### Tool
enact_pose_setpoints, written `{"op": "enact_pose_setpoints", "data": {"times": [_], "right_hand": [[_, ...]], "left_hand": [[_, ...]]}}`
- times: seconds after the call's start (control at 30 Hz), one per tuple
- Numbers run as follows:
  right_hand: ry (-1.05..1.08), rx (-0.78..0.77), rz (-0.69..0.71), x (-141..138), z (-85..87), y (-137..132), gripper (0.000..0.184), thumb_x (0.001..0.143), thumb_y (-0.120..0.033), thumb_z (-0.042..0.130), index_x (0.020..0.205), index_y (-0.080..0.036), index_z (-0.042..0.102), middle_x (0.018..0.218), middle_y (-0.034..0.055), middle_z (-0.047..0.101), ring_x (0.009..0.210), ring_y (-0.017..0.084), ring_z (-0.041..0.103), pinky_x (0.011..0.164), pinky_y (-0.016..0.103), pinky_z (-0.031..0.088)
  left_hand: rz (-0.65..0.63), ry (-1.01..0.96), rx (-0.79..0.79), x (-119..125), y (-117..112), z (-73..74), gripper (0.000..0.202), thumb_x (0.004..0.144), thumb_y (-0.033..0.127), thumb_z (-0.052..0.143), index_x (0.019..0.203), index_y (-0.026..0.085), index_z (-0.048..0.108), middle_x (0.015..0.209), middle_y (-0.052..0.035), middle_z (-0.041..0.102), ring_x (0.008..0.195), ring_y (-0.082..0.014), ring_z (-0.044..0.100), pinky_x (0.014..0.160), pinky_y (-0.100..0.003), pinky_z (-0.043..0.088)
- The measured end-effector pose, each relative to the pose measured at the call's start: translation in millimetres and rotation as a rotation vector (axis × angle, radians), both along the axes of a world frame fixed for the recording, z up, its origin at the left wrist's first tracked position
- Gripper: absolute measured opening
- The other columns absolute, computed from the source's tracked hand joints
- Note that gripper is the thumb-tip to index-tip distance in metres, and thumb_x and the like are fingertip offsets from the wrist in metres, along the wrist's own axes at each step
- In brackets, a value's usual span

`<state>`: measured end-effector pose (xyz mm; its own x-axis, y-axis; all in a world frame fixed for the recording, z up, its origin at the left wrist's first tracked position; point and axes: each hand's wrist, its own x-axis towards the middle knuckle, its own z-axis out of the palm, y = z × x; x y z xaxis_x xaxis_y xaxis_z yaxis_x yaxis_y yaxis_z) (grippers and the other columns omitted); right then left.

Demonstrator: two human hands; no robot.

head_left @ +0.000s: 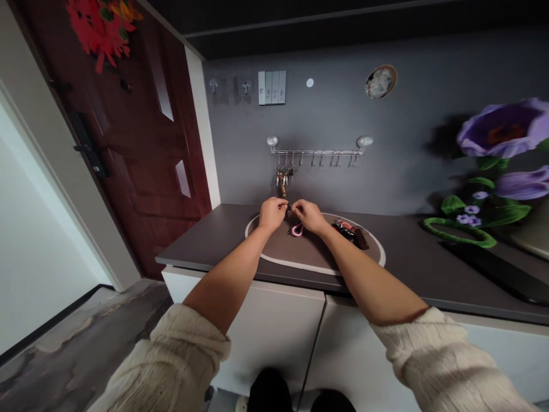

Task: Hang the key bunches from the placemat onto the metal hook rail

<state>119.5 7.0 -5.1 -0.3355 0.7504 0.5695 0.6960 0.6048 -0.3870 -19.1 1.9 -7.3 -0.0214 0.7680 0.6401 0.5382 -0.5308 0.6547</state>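
Above an oval brown mat (295, 257) with a white rim, my left hand (272, 212) and my right hand (307, 215) are close together with pinched fingers. Between the fingertips is a small dark and metallic key ring (289, 212), whose finer details are too small to make out. Just below them shows a pink strap loop (297, 230); I cannot tell whether it lies on the mat or hangs from the ring. To the right of my right hand, a pile of keychains (347, 230) in black, red and brown rests on the mat, partly behind my forearm.
On the grey wall, a clear hook rail (317, 152) carries a bunch of keys (283, 175) at its left end. Purple fabric flowers (506, 131) stand on the dark counter (407, 252) at right. A dark red door (128, 143) is at left. White cabinet doors (274, 326) sit below.
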Motion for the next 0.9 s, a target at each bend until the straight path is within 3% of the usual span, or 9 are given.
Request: {"op": "enact_pose_setpoints", "data": {"times": [0.13, 0.37, 0.57, 0.77, 0.9], "right_hand": [[0.013, 0.007, 0.001, -1.2, 1.4, -1.5, 0.015, 0.072, -0.019, 0.040, 0.072, -0.014, 0.055, 0.067, 0.0021, 0.058, 0.060, 0.009, 0.046, 0.061, 0.020, 0.033], [0.111, 0.000, -0.010, -2.1, -0.5, -0.2, 0.015, 0.071, -0.020, 0.041, 0.071, -0.015, 0.055, 0.067, 0.0018, 0.059, 0.060, 0.009, 0.048, 0.060, 0.020, 0.034], [0.174, -0.026, 0.010, -1.9, -1.7, 2.2, 0.015, 0.071, -0.022, 0.041, 0.073, -0.014, 0.054, 0.065, 0.0010, 0.057, 0.059, 0.009, 0.048, 0.059, 0.020, 0.035], [0.143, 0.012, 0.055, -1.8, -1.5, 4.2, 0.016, 0.074, -0.024, 0.039, 0.074, -0.014, 0.052, 0.067, 0.0017, 0.055, 0.062, 0.009, 0.046, 0.061, 0.021, 0.036], [0.235, -0.059, 0.094, -3.4, -2.6, 5.9, 0.016, 0.075, -0.026, 0.039, 0.075, -0.014, 0.050, 0.068, 0.0016, 0.053, 0.062, 0.009, 0.047, 0.061, 0.022, 0.039]], "left_hand": [[0.022, 0.054, 0.018, 0.1, -1.9, 1.3, 0.018, 0.069, 0.015, 0.052, 0.080, 0.016, 0.066, 0.084, -0.0066, 0.062, 0.078, -0.0136, 0.054, 0.080, -0.026, 0.038], [0.006, -0.087, -0.033, 1.4, 1.5, -0.8, 0.014, 0.066, 0.017, 0.056, 0.076, 0.016, 0.066, 0.080, -0.0057, 0.064, 0.074, -0.0125, 0.055, 0.077, -0.024, 0.039], [-0.160, -0.360, -0.200, 5.3, 11.8, -9.0, 0.016, 0.068, 0.019, 0.053, 0.078, 0.010, 0.062, 0.066, -0.0050, 0.062, 0.054, -0.0082, 0.052, 0.058, -0.022, 0.042], [-0.221, -0.541, -0.274, 6.9, 8.6, -4.6, 0.017, 0.066, 0.011, 0.052, 0.081, 0.008, 0.061, 0.066, -0.0039, 0.060, 0.050, -0.0051, 0.048, 0.057, -0.021, 0.041], [-0.250, -0.586, -0.332, 6.6, 6.3, -1.2, 0.015, 0.065, 0.007, 0.052, 0.076, 0.009, 0.062, 0.060, -0.0022, 0.058, 0.049, -0.0045, 0.046, 0.058, -0.021, 0.040]]}}
